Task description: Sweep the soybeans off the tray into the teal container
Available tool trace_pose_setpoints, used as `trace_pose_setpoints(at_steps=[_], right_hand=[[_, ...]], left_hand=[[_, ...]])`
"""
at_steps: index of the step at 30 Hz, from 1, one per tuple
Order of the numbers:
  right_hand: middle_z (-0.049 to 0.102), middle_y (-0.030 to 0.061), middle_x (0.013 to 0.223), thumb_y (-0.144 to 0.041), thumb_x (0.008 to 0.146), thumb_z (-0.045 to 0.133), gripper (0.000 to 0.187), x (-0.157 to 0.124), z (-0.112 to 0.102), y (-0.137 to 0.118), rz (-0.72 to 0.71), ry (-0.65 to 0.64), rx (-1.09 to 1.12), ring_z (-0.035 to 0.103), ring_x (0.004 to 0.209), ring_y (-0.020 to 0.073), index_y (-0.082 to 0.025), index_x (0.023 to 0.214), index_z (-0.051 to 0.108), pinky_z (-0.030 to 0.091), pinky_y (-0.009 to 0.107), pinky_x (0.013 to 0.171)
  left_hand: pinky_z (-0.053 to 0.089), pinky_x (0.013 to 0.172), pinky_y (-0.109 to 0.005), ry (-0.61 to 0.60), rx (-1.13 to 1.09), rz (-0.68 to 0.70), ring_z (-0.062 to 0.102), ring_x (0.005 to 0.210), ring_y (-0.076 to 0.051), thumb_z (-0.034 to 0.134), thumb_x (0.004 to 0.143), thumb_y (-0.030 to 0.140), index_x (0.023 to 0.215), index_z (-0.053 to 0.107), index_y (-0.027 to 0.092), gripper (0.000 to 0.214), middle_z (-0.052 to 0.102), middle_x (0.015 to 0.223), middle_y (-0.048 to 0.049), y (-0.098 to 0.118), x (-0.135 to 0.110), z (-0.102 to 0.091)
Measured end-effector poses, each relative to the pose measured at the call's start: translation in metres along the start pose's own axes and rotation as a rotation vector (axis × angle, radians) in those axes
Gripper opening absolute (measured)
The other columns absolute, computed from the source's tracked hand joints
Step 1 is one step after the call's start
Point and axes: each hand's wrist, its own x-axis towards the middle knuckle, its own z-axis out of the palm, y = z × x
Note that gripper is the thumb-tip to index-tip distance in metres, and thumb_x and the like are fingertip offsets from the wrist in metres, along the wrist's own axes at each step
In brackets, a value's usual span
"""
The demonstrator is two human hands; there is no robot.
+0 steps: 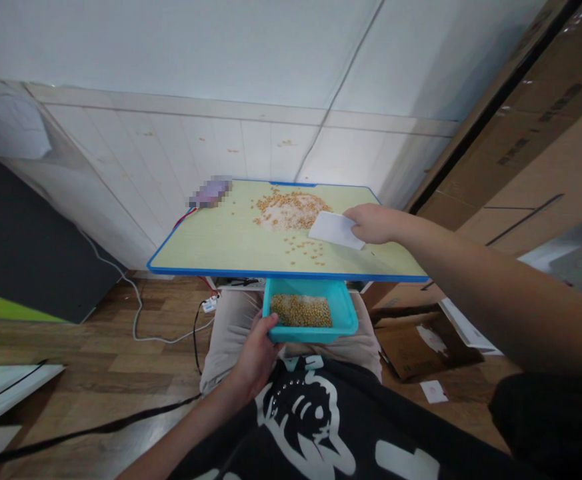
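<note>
My left hand (261, 337) grips the near left corner of a turquoise plastic tray (345, 313), its thumb over the rim. Soybeans (301, 311), with some white grains among them, lie in the tray, which sits at my lap below the table's front edge. Over the tabletop, my right hand (373, 223) is closed on a flat white scraper (335, 230). The scraper's left end is at the right side of a pile of mixed beans and white grains (293, 211). Several loose beans (305, 249) are scattered in front of that pile.
The pale yellow table (211, 243) has a blue edge and stands against the wall. A blurred purple object (211, 193) lies at its back left corner. An open cardboard box (425, 347) is on the floor at right; a white cable (138, 313) runs along the floor at left.
</note>
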Motion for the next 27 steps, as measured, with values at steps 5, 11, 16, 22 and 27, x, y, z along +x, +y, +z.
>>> trace_pose_setpoints(at_steps=[5, 11, 16, 22, 27], right_hand=[[0.075, 0.0155, 0.123, -0.01, 0.088, 0.052, 0.041, 0.002, -0.005, 0.01, 0.038, 0.09, -0.007, 0.069, 0.108, 0.0262, -0.014, 0.125, 0.071, 0.048, 0.028, 0.084], [0.075, 0.0125, 0.121, -0.012, 0.087, 0.054, 0.039, 0.007, -0.003, 0.013, 0.037, 0.151, 0.022, 0.069, 0.103, 0.0254, -0.016, 0.122, 0.071, 0.048, 0.027, 0.083], [0.074, 0.0138, 0.122, -0.013, 0.086, 0.054, 0.04, 0.008, 0.005, 0.017, 0.04, 0.159, 0.076, 0.068, 0.103, 0.0259, -0.014, 0.123, 0.069, 0.048, 0.028, 0.082], [0.074, 0.0137, 0.121, -0.014, 0.083, 0.056, 0.042, 0.012, 0.014, 0.028, 0.041, 0.178, 0.149, 0.068, 0.101, 0.0254, -0.014, 0.122, 0.069, 0.05, 0.028, 0.08], [0.077, 0.0103, 0.103, -0.01, 0.082, 0.055, 0.042, 0.012, 0.013, 0.029, 0.046, 0.186, 0.248, 0.069, 0.092, 0.0233, -0.013, 0.121, 0.07, 0.051, 0.027, 0.077]], left_hand=[[0.057, 0.089, -0.038, 0.002, 0.018, 0.007, 0.072, 0.116, -0.03, 0.071, 0.082, 0.031, 0.138, 0.06, 0.019, 0.058, 0.075, 0.133, -0.0117, 0.003, -0.002, -0.004], [0.057, 0.092, -0.037, 0.054, 0.039, 0.017, 0.069, 0.122, -0.03, 0.071, 0.082, 0.033, 0.134, 0.063, 0.02, 0.054, 0.076, 0.13, -0.0098, 0.009, -0.004, -0.013], [0.057, 0.095, -0.039, 0.051, 0.045, 0.031, 0.068, 0.125, -0.033, 0.075, 0.076, 0.035, 0.128, 0.066, 0.02, 0.055, 0.076, 0.131, -0.0095, 0.011, -0.006, -0.018], [0.056, 0.097, -0.04, 0.044, 0.048, 0.023, 0.067, 0.127, -0.033, 0.07, 0.08, 0.034, 0.129, 0.065, 0.018, 0.051, 0.075, 0.132, -0.0114, 0.013, -0.007, -0.014], [0.055, 0.095, -0.038, 0.049, 0.044, 0.02, 0.066, 0.127, -0.032, 0.069, 0.08, 0.035, 0.131, 0.065, 0.018, 0.054, 0.076, 0.131, -0.0103, 0.015, -0.007, -0.016]])
